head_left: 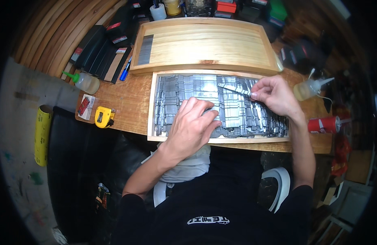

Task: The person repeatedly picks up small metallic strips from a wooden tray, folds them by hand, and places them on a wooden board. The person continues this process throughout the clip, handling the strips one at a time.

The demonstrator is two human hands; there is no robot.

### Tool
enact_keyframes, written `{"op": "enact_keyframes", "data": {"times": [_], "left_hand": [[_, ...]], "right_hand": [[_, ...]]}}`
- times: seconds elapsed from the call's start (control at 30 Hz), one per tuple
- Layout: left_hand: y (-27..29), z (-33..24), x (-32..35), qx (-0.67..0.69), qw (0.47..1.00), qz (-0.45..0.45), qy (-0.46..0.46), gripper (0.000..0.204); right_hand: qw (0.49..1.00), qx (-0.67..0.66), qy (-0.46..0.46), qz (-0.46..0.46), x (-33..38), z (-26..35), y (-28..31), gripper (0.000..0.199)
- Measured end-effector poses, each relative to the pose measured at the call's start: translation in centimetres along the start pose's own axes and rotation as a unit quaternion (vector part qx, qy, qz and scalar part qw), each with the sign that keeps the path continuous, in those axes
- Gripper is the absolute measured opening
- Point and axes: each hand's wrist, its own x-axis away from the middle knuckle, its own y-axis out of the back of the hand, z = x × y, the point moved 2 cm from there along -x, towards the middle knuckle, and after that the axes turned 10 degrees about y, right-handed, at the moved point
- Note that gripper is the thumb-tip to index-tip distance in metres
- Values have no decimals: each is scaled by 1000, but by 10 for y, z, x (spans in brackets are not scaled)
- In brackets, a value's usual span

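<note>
Pinching a strip point(236, 88): right hand point(275, 95); left hand point(189, 127), seemingly half-open.

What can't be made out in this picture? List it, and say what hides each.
All in the head view:
Strips beneath the left hand: covered by that hand.
Held strip: its right end is covered by the right hand.
Nearer tray: most of its floor lies under strips.
Yellow jar: cut off by the top edge.
Dark things at right: blurred.
</note>
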Motion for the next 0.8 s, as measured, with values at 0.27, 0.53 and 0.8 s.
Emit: {"op": "enact_keyframes", "data": {"times": [0.27,0.53,0.8], "left_hand": [[-8,5,-2,-12,999,41,27,21],[-9,6,-2,-10,999,40,18,21],[-3,18,-10,26,999,-40,24,16]], "right_hand": [[1000,-25,-2,18,-2,1,-6,9],[998,-25,16,59,-17,-2,-9,11],[996,-47,22,69,-22,-6,-7,12]]}}
